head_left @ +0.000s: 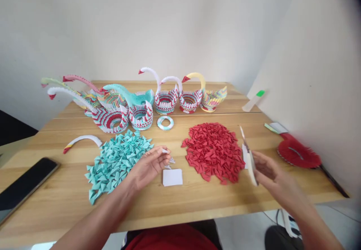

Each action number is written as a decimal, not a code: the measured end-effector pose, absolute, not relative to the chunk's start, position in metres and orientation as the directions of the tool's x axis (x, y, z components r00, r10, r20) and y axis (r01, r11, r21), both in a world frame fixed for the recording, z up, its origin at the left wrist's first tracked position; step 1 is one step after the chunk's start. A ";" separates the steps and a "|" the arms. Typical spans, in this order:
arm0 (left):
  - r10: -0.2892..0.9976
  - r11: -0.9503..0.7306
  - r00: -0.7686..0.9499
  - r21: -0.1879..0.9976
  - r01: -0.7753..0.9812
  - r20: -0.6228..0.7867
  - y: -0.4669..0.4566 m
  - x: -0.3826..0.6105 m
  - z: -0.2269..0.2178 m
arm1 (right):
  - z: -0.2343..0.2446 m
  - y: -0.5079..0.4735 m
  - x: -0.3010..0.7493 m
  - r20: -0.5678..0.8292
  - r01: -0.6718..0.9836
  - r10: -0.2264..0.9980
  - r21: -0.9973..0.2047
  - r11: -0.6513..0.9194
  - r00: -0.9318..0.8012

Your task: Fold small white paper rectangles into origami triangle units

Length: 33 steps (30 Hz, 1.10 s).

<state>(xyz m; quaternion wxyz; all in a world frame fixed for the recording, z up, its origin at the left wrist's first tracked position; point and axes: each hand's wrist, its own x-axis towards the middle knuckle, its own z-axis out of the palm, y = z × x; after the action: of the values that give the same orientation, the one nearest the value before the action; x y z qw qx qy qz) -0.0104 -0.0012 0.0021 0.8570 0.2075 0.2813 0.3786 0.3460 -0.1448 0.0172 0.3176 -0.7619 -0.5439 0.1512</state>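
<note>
Left hand pinches folded white paper; right hand grips thin sheets.

The head-worn camera looks forward and down, close over the table.

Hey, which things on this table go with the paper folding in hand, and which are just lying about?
In hand: left hand pinching a white piece; right hand holding blurred white slips; white sheet between them; teal pile and red pile, probably stock.
Lying about: phone; swans; loose neck; ring; red fan; green-capped tube.
</note>
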 end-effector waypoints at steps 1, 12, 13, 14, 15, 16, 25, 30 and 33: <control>0.761 0.632 0.565 0.564 -0.531 -0.320 -0.002 -0.011 0.002 | 0.025 -0.144 0.324 0.067 0.708 0.962 -0.690 -0.147 0.264; 0.725 0.668 0.613 0.541 -0.511 -0.316 -0.004 -0.013 0.001 | 0.031 -0.126 0.216 0.122 0.804 0.980 -0.560 0.199 -0.157; 0.721 0.672 0.613 0.540 -0.507 -0.322 -0.004 -0.013 0.001 | 0.031 -0.124 0.215 0.125 0.804 0.979 -0.558 0.205 -0.163; 0.718 0.676 0.615 0.538 -0.504 -0.326 -0.004 -0.013 0.002 | 0.032 -0.123 0.214 0.122 0.804 0.978 -0.556 0.209 -0.169; 0.715 0.678 0.618 0.536 -0.502 -0.327 -0.004 -0.013 0.003 | 0.032 -0.123 0.214 0.116 0.805 0.978 -0.555 0.211 -0.176; 0.713 0.680 0.621 0.534 -0.502 -0.326 -0.004 -0.014 0.003 | 0.033 -0.122 0.214 0.109 0.805 0.977 -0.554 0.212 -0.182; 0.708 0.683 0.636 0.527 -0.506 -0.307 -0.006 -0.016 0.002 | 0.028 -0.120 0.218 0.098 0.815 0.975 -0.536 0.222 -0.201; 0.742 0.631 0.606 0.605 -0.486 -0.287 -0.004 -0.015 0.004 | 0.030 -0.121 0.217 0.129 0.824 0.971 -0.513 0.238 -0.200; 0.780 0.556 0.578 0.688 -0.467 -0.239 -0.003 -0.015 0.004 | 0.034 -0.121 0.214 0.164 0.829 0.965 -0.496 0.259 -0.203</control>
<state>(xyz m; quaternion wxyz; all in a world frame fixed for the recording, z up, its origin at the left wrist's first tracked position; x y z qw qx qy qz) -0.0148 -0.0030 0.0037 0.8396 0.2899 0.2705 0.3713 0.2140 -0.1211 0.0336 0.2253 -0.5897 -0.7606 0.1514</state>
